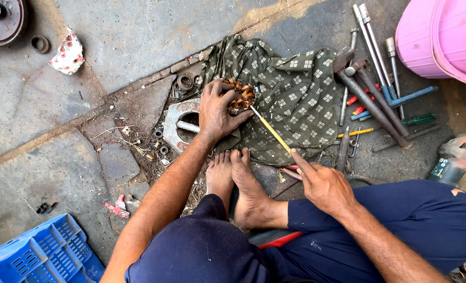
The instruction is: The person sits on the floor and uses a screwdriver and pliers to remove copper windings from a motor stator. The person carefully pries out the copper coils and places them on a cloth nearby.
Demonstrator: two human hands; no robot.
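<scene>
- Copper wire loops make up the small round motor coil (pixel 240 97), which sits on a green patterned cloth (pixel 290 99) near the middle of the view.
- The left hand (pixel 216 112) wraps around the coil from its 9 o'clock side. The fingers curl over the top and the thumb presses from below, so the hand is clamped on it.
- The right hand (pixel 322 183) is at about 4 o'clock from the coil. Its fingers are closed around the end of a thin yellow strip (pixel 271 131), with the first finger laid straight along it.
- The strip runs from the right hand up to the coil, and its far tip touches the coil at the coil's 4 o'clock edge.
- Two bare feet (pixel 235 181) rest side by side at 6 o'clock from the coil, just below the cloth.
- One flat metal plate (pixel 179 124) with a round hole lies just left of the left hand, at 9 o'clock.
- Two hammers (pixel 372 97) lie at 3 o'clock on the ground, with a pile of long thin tools around them. I cannot count those tools for sure.
- One pink bucket (pixel 442 36) stands at 2 o'clock. Its inside is hidden.
- One blue plastic crate (pixel 39 254) sits at 8 o'clock. Only its slotted top shows.
- One grey power tool (pixel 456 154) lies at 4 o'clock, by the right edge.
</scene>
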